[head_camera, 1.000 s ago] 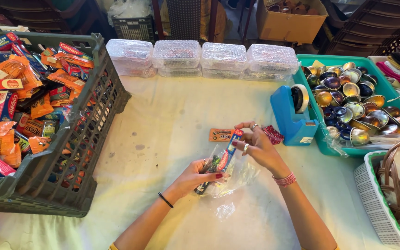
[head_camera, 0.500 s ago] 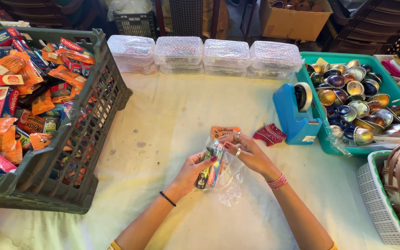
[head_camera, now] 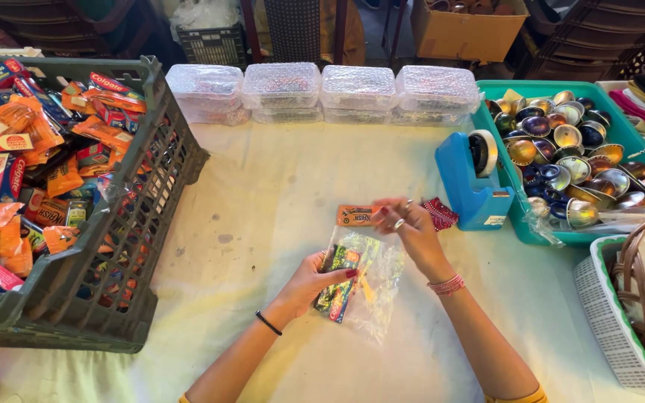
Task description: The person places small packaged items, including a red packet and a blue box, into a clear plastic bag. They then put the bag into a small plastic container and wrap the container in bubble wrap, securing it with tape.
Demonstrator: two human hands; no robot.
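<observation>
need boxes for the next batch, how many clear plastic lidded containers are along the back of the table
4, side by side in one row at the table's far edge: far-left container, second container, third container, far-right container, next to the teal tray. More could be stacked beneath; unclear.

A dark crate (head_camera: 139, 246) of snack packets sits left of the hands; a blue tape dispenser (head_camera: 475, 186) and teal tray (head_camera: 498, 112) of shiny cups right.

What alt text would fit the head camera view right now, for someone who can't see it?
Two bare hands hold a clear plastic bag of small packets over a cloth-covered table: the left hand grips its side, the right hand pinches its top. A dark crate of snack packets sits left; a blue tape dispenser and a teal tray of shiny bowls sit right.
</observation>
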